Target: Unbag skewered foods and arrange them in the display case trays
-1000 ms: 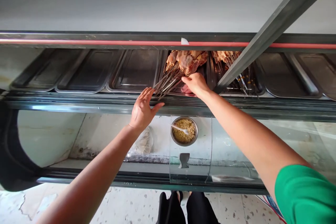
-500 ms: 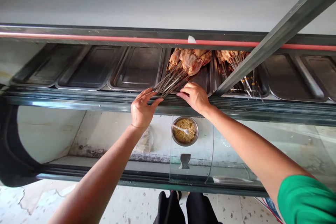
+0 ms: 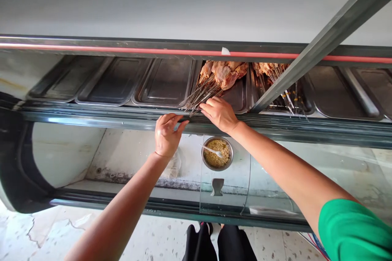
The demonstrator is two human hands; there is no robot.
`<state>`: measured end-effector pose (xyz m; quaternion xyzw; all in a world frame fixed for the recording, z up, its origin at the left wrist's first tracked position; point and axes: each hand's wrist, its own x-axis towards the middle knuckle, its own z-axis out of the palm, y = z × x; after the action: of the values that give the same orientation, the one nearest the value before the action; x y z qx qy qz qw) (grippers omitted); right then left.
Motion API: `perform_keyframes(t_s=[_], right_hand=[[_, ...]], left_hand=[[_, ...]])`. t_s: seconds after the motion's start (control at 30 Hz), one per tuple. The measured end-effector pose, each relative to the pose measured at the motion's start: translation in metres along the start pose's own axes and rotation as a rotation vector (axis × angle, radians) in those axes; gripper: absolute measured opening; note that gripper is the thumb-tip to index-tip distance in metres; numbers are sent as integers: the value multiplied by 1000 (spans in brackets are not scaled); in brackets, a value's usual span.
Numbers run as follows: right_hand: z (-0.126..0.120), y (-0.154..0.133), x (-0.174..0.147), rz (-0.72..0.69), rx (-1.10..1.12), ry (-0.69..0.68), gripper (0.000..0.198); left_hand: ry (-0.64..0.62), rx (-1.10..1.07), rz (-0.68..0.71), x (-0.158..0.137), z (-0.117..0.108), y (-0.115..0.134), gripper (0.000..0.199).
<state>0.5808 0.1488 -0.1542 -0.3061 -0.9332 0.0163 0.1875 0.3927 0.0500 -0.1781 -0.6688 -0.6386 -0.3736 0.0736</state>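
Observation:
Meat skewers lie bunched in a metal tray, meat at the far end. Their thin metal sticks slant down to the left, with the tips over the tray's near edge. My right hand rests against the right side of the sticks, fingers stretched out and not wrapped around them. Left of the tips and a little nearer to me is my left hand, over the case's rail. Its thumb stands apart from the bent fingers, and nothing shows between them.
Several metal trays line the case, and another pile of skewers lies to the right. A slanted metal bar crosses there. Below the rail are a bowl of chopped yellowish food with a white spoon and a glass panel.
My left hand has drawn back from the stick tips, slightly toward me. My right hand has shifted left against the sticks, which now lie closer together at their tips.

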Motion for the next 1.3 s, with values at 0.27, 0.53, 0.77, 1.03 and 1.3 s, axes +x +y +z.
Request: perform_keyframes(t_s=[0.27, 0.53, 0.77, 1.03, 1.3], right_hand=[[3, 13, 22, -79, -97, -133, 28], [6, 9, 31, -17, -97, -168, 28], [-4, 15, 32, 17, -165, -246, 23], [-8, 23, 29, -1, -205, -270, 23], [-14, 13, 18, 800, 662, -39, 17]], left_hand=[[-52, -5, 9, 9, 12, 11, 22], [-99, 146, 28, 6, 8, -2, 25], [-22, 55, -11, 9, 6, 4, 24], [-115, 165, -31, 7, 5, 14, 23], [-25, 40, -97, 2, 13, 19, 26]])
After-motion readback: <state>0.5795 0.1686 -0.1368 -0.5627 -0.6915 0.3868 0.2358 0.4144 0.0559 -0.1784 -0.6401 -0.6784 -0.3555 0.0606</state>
